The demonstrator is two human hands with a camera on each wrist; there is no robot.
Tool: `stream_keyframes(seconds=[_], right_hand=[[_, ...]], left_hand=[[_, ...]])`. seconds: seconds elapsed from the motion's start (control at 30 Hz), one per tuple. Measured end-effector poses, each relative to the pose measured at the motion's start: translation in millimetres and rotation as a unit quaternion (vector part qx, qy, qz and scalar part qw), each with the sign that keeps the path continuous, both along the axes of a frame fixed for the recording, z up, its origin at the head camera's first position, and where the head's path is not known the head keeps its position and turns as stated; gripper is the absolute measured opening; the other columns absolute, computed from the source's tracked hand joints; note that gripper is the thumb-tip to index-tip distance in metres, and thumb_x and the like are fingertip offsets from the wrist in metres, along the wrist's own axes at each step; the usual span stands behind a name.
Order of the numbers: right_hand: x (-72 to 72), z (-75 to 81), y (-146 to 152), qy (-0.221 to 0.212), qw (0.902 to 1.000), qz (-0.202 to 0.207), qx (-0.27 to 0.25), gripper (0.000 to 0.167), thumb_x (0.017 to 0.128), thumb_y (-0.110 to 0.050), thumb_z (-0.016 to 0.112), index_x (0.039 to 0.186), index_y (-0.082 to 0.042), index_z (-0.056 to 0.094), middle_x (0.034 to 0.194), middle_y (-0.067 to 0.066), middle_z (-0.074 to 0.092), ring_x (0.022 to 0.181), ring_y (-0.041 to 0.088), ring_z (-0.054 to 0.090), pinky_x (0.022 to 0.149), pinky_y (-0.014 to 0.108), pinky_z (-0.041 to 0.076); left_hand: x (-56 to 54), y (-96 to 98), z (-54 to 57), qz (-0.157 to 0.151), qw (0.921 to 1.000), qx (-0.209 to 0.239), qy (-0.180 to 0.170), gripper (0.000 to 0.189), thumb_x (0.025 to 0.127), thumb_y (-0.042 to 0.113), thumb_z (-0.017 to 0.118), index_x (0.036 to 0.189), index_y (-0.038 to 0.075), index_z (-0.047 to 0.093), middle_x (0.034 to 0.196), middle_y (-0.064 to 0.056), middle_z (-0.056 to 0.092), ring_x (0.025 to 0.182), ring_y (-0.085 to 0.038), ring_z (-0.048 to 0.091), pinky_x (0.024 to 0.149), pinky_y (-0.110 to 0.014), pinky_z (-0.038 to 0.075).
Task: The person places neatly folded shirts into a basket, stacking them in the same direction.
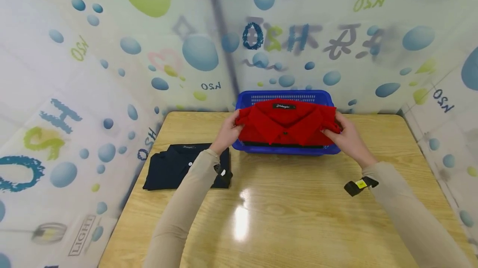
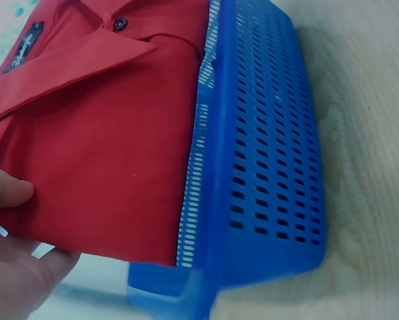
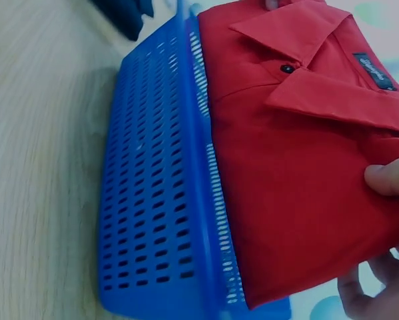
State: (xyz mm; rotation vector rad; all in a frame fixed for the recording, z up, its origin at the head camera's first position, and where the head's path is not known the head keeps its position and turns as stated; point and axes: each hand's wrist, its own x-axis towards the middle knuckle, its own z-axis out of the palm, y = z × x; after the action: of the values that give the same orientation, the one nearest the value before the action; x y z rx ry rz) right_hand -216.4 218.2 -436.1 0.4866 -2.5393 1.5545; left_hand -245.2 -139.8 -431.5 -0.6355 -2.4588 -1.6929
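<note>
A folded red collared shirt [image 1: 261,125] with a black neck label is held flat over the blue plastic basket [image 1: 287,150]. At its left side my left hand [image 1: 227,132] pinches the cloth, thumb on top and fingers below, as the left wrist view shows at the hand [image 2: 19,253]. My right hand [image 1: 345,135] grips the opposite side the same way; in the right wrist view its thumb [image 3: 391,179] lies on the shirt. One dark button shows below the collar. The shirt covers most of the basket's inside, and a dark strip shows beneath its front edge.
A folded navy shirt [image 1: 168,170] with a pale button lies on the wooden table [image 1: 291,210], left of the basket and partly behind the left forearm. Walls printed with blue and green bubbles [image 1: 200,52] stand behind the table and at both sides.
</note>
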Motion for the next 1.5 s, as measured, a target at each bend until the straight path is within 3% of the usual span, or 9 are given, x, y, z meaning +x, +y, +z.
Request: stream_keyframes(seconds=[0.1,0.2,0.37,0.5,0.7,0.87,0.97,1.17,1.5], right_hand=[[-5.6,-4.5,-0.6,0.007,0.9999,0.000,0.014,0.040,0.089,0.003,0.063,0.127,0.003,0.053,0.117,0.023,0.060,0.092,0.001,0.056,0.074,0.009,0.045],[-10.1,-8.9,-0.8,0.010,0.9992,0.001,0.038,0.036,0.089,0.002,0.065,0.123,0.004,0.055,0.114,0.025,0.062,0.091,0.017,0.061,0.071,0.009,0.045],[-13.7,-13.6,0.6,-0.004,0.9961,0.007,0.088,0.030,0.088,-0.001,0.066,0.115,0.005,0.056,0.105,0.025,0.063,0.093,0.039,0.060,0.071,0.024,0.050],[-17.4,-15.3,2.1,-0.017,0.9928,0.017,0.117,0.026,0.087,-0.004,0.068,0.108,0.006,0.057,0.098,0.022,0.062,0.086,0.036,0.056,0.068,0.035,0.049],[-25.5,-18.4,4.1,-0.011,0.9877,0.028,0.154,0.018,0.085,-0.007,0.072,0.091,0.002,0.057,0.093,0.020,0.060,0.080,0.030,0.051,0.067,0.038,0.044],[-28.2,-22.4,5.5,-0.007,0.9859,0.034,0.164,0.018,0.086,-0.008,0.071,0.083,-0.001,0.055,0.086,0.015,0.057,0.076,0.029,0.049,0.066,0.039,0.043],[-28.6,-24.0,5.8,-0.012,0.9853,0.023,0.169,0.018,0.088,-0.009,0.068,0.090,0.004,0.057,0.089,0.019,0.057,0.081,0.033,0.050,0.070,0.044,0.044],[-28.4,-24.0,11.0,-0.060,0.9878,0.005,0.143,0.041,0.094,-0.011,0.061,0.126,0.012,0.048,0.124,0.033,0.050,0.113,0.048,0.047,0.095,0.060,0.039],[-23.3,-19.1,16.9,-0.100,0.9854,0.004,0.137,0.040,0.095,-0.011,0.059,0.128,0.008,0.046,0.127,0.031,0.048,0.117,0.048,0.045,0.094,0.061,0.041]], left_hand=[[-5.1,-1.1,-7.0,0.008,0.9998,-0.018,-0.003,0.040,0.085,-0.020,0.046,0.120,-0.005,0.059,0.110,-0.020,0.063,0.092,-0.028,0.061,0.077,-0.036,0.052],[-9.0,-1.9,-15.5,0.011,0.9989,-0.043,-0.012,0.039,0.085,-0.019,0.047,0.119,-0.004,0.059,0.106,-0.019,0.065,0.087,-0.027,0.060,0.073,-0.033,0.051],[-13.0,-2.0,-25.9,0.018,0.9949,-0.098,-0.019,0.041,0.083,-0.017,0.048,0.120,-0.004,0.059,0.103,-0.018,0.066,0.086,-0.026,0.060,0.073,-0.032,0.050],[-17.8,-0.4,-27.8,0.032,0.9894,-0.140,-0.023,0.039,0.083,-0.015,0.049,0.119,-0.005,0.059,0.103,-0.017,0.066,0.085,-0.026,0.059,0.075,-0.036,0.050],[-27.9,3.3,-27.4,0.031,0.9791,-0.192,-0.058,0.030,0.085,-0.011,0.050,0.112,-0.003,0.060,0.096,-0.013,0.063,0.079,-0.023,0.053,0.070,-0.033,0.048],[-32.5,4.6,-26.5,0.030,0.9734,-0.220,-0.058,0.023,0.084,-0.010,0.053,0.104,-0.002,0.059,0.090,-0.012,0.060,0.076,-0.022,0.051,0.067,-0.030,0.045],[-33.4,5.7,-25.6,0.033,0.9758,-0.208,-0.061,0.024,0.085,-0.010,0.052,0.107,-0.004,0.058,0.094,-0.016,0.061,0.079,-0.026,0.054,0.070,-0.032,0.046],[-34.4,4.4,-28.0,0.071,0.9852,-0.130,-0.086,0.037,0.088,-0.009,0.048,0.125,-0.007,0.053,0.125,-0.023,0.058,0.112,-0.033,0.058,0.091,-0.037,0.049],[-31.0,-2.5,-26.4,0.077,0.9849,-0.133,-0.079,0.032,0.090,-0.006,0.049,0.121,-0.007,0.059,0.122,-0.021,0.061,0.110,-0.031,0.059,0.094,-0.037,0.047]])
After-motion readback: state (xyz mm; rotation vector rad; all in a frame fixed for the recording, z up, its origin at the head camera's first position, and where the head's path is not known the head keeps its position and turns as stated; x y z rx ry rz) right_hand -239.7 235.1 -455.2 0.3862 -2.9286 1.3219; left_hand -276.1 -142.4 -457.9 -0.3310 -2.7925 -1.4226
